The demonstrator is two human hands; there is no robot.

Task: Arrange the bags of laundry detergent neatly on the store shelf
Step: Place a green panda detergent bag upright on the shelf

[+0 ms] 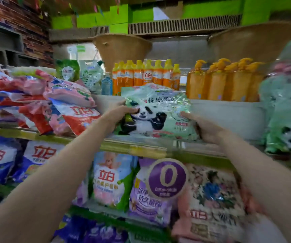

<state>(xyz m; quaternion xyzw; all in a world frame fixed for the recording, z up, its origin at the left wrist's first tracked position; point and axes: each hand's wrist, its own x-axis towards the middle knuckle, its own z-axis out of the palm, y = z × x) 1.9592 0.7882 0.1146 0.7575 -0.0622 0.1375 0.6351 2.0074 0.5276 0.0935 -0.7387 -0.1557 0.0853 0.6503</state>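
Observation:
A light green detergent bag with a panda picture lies on the upper shelf, in the middle. My left hand grips its left edge and my right hand holds its lower right corner. To the left, several red, pink and blue detergent bags lie in an untidy heap on the same shelf. More green panda bags stand stacked at the right end of the shelf.
Orange bottles and orange pump bottles stand in rows on a raised ledge behind the panda bag. Woven baskets sit above them. On the lower shelf stand upright detergent bags, and a round purple tag hangs from the upper shelf's edge.

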